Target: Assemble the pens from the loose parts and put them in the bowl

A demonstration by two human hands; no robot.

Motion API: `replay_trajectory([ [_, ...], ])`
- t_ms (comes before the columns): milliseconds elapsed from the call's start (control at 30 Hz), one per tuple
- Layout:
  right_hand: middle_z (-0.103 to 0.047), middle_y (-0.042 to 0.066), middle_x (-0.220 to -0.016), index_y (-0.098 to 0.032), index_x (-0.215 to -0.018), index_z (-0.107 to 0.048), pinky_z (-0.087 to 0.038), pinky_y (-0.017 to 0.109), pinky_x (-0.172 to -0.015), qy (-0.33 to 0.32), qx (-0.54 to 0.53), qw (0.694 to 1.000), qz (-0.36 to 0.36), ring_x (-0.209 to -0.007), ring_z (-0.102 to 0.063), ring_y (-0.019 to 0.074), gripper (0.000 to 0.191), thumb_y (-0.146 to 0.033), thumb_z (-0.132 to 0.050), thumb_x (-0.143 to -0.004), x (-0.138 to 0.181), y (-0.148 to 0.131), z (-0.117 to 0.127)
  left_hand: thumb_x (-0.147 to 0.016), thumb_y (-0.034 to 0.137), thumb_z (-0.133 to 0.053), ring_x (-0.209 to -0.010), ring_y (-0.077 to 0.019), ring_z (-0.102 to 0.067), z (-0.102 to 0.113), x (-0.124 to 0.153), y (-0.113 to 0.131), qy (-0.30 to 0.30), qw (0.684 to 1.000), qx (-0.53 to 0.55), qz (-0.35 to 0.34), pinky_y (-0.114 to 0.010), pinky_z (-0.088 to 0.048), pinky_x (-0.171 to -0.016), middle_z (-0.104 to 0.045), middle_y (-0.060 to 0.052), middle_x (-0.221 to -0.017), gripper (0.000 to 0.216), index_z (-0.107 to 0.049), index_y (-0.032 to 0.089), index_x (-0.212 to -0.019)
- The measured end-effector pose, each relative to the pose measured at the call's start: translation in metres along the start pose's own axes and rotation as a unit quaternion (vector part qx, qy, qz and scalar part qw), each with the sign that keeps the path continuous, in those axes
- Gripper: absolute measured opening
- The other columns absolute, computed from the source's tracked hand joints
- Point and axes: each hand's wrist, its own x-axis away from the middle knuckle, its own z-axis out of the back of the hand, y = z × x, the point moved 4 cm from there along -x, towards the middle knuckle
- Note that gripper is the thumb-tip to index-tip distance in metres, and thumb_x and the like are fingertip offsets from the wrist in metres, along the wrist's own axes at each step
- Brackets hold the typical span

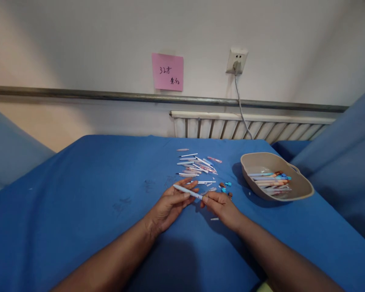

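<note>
A pale blue pen barrel is held slantwise over the middle of the blue-covered surface. My right hand pinches its right end between thumb and fingers. Beneath and behind the barrel is my left hand, palm up, its fingers stretched out and apart. The left thumb tip lies close to the barrel's lower side; whether it presses on it I cannot tell. Beyond my hands lies a loose pile of pen parts, with thin white refills and pastel barrels. Small blue and brown pieces lie just past my right hand.
A beige basket at the right holds several pens. Blue cloth covers the surface. Behind it are a white radiator, a metal rail, a plugged-in cord and a pink note. Blue curtains hang at both sides.
</note>
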Motion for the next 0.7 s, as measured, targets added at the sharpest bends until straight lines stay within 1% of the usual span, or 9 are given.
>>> replay_trajectory([
  [100, -0.042, -0.004, -0.053, -0.017, -0.068, -0.063, -0.024, 0.022, -0.049, 0.015, 0.033, 0.999, 0.014, -0.051, -0.037, 0.0095, 0.033, -0.043, -0.049, -0.083, 0.000, -0.001, 0.001, -0.072, 0.018, -0.076, -0.069, -0.0115, -0.063, 0.006, -0.002, -0.003, 0.061, 0.997, -0.054, -0.016, -0.023, -0.047, -0.067, -0.070, -0.002, -0.082, 0.032, -0.063, 0.016, -0.102],
  [167, -0.042, -0.004, -0.052, -0.017, -0.067, -0.063, -0.024, 0.022, -0.049, 0.019, 0.037, 0.999, 0.010, -0.051, -0.037, 0.0095, 0.033, -0.042, -0.049, -0.083, 0.000, -0.001, 0.002, -0.066, 0.013, -0.079, -0.062, -0.0091, -0.061, 0.008, -0.003, -0.002, 0.067, 0.995, -0.064, -0.022, -0.021, -0.046, -0.064, -0.069, 0.000, -0.076, 0.036, -0.064, 0.015, -0.099],
  [267, -0.040, -0.005, -0.050, -0.016, -0.068, -0.063, -0.022, 0.022, -0.047, 0.010, 0.020, 1.000, 0.002, -0.048, -0.034, 0.0090, 0.034, -0.043, -0.049, -0.083, 0.000, 0.000, 0.001, -0.057, 0.003, -0.082, -0.081, -0.0135, -0.065, 0.003, -0.002, 0.000, 0.014, 1.000, -0.020, -0.009, -0.022, -0.047, -0.077, -0.070, -0.002, -0.088, 0.051, -0.064, 0.016, -0.103],
  [367, -0.040, -0.005, -0.050, -0.016, -0.068, -0.063, -0.022, 0.022, -0.047, 0.011, 0.020, 1.000, 0.010, -0.048, -0.035, 0.0090, 0.034, -0.044, -0.049, -0.083, -0.001, 0.001, 0.000, -0.062, 0.007, -0.080, -0.098, -0.0188, -0.062, -0.003, 0.001, -0.002, -0.016, 1.000, 0.008, 0.013, -0.028, -0.046, -0.086, -0.068, -0.005, -0.105, 0.052, -0.062, 0.017, -0.109],
  [400, -0.041, -0.005, -0.050, -0.016, -0.069, -0.063, -0.023, 0.022, -0.047, 0.012, 0.022, 1.000, 0.015, -0.048, -0.035, 0.0091, 0.034, -0.043, -0.049, -0.084, -0.001, 0.001, 0.000, -0.066, 0.012, -0.079, -0.095, -0.0183, -0.063, -0.003, 0.001, -0.004, -0.007, 1.000, 0.002, 0.015, -0.028, -0.047, -0.084, -0.068, -0.006, -0.105, 0.046, -0.063, 0.017, -0.109],
  [467, -0.041, -0.005, -0.050, -0.016, -0.069, -0.064, -0.024, 0.022, -0.048, 0.016, 0.025, 0.999, 0.026, -0.049, -0.035, 0.0092, 0.034, -0.042, -0.049, -0.084, -0.001, 0.000, 0.000, -0.073, 0.020, -0.076, -0.078, -0.0135, -0.064, 0.001, 0.000, -0.006, 0.031, 0.999, -0.024, 0.003, -0.025, -0.048, -0.074, -0.069, -0.003, -0.088, 0.033, -0.064, 0.016, -0.103],
  [533, -0.041, -0.005, -0.051, -0.016, -0.069, -0.064, -0.024, 0.022, -0.048, 0.019, 0.028, 0.999, 0.033, -0.049, -0.036, 0.0090, 0.032, -0.041, -0.049, -0.084, -0.001, -0.001, 0.001, -0.071, 0.019, -0.077, -0.064, -0.0094, -0.061, 0.005, -0.002, -0.006, 0.058, 0.997, -0.048, -0.016, -0.022, -0.047, -0.066, -0.068, 0.001, -0.074, 0.028, -0.065, 0.015, -0.097],
  [600, -0.041, -0.005, -0.051, -0.016, -0.068, -0.064, -0.024, 0.021, -0.047, 0.017, 0.020, 0.999, 0.025, -0.049, -0.035, 0.0086, 0.032, -0.039, -0.050, -0.084, 0.000, -0.001, 0.002, -0.066, 0.011, -0.080, -0.065, -0.0083, -0.061, 0.007, -0.002, -0.004, 0.053, 0.997, -0.053, -0.018, -0.020, -0.046, -0.067, -0.069, 0.001, -0.076, 0.035, -0.065, 0.016, -0.097],
  [700, -0.039, -0.006, -0.050, -0.016, -0.067, -0.062, -0.022, 0.021, -0.045, 0.000, -0.014, 1.000, 0.006, -0.046, -0.032, 0.0078, 0.032, -0.040, -0.049, -0.084, 0.000, -0.001, 0.001, -0.059, 0.004, -0.082, -0.083, -0.0126, -0.063, 0.001, 0.000, -0.001, 0.007, 1.000, -0.020, -0.002, -0.022, -0.046, -0.080, -0.070, -0.002, -0.090, 0.050, -0.064, 0.017, -0.103],
])
